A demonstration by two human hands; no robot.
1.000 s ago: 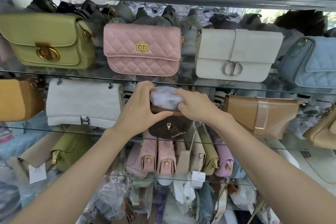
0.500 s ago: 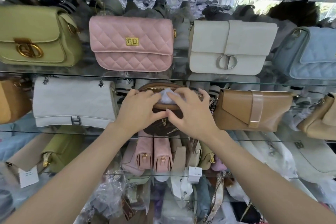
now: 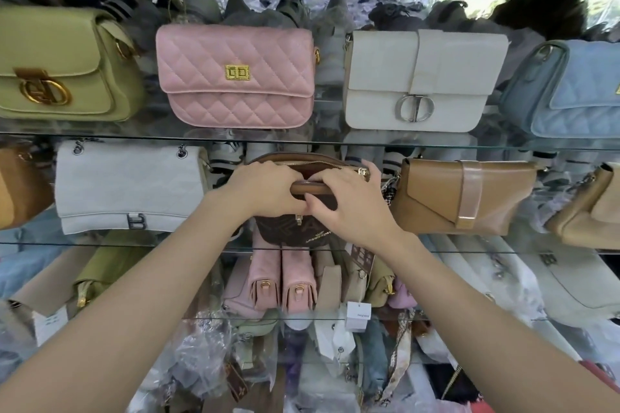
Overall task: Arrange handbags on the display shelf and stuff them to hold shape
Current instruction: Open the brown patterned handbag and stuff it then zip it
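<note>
Glass shelves carry rows of handbags. On the middle one, just right of the white bag, sits the brown bag. Left hand and right hand curl over its open zip rim, gripping it. It looks light and soft-sided, so the stiffer rim seems the best hold.

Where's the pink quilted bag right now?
The pink quilted bag sits on the upper glass shelf, between the green bag and the white bag.
</note>
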